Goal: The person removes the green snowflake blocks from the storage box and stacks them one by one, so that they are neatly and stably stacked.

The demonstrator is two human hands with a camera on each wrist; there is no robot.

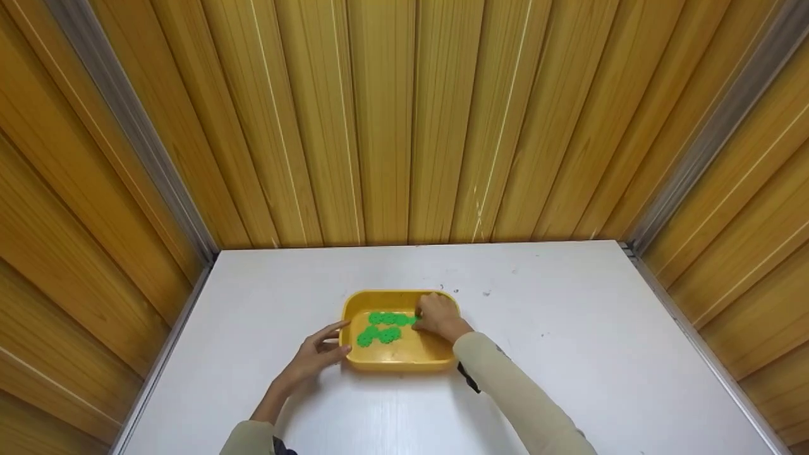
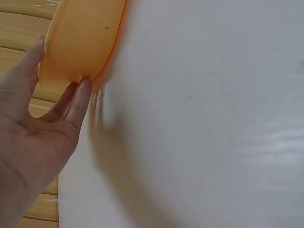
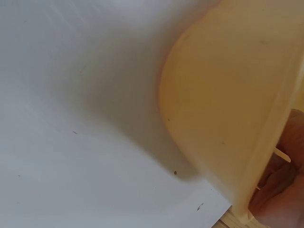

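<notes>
We have green pieces (image 1: 382, 318) lying flat in a yellow tray (image 1: 395, 366) that sits around the middle of a white table (image 1: 550, 392). Some form a row toward the tray's far wall; the rest make a cluster (image 1: 390, 335) nearer us. Our right hand (image 1: 438, 314) reaches in over the right end, thumb and forefinger drawn close about the row's right end, pinching the piece there as far as we can judge (our own knuckles hide part of it). Our left hand (image 1: 316, 354) has the tray's left end lightly between thumb and fingers, loose rather than clenched.

To do this well, we should let the left hand steady the tray without tipping it, and make the right hand's moves small and low, lest the pieces slide apart or ride over each other. The far right corner looks awkward: the rim crowds our fingers, and in the right wrist view the wall screens most of that hand.

Around us, small dark marks (image 1: 486, 293) dot the table beyond the tray, and wood-grain panels (image 1: 379, 126) rise behind and on both sides. Our right sleeve (image 1: 518, 385) lies close enough to brush the rim.
</notes>
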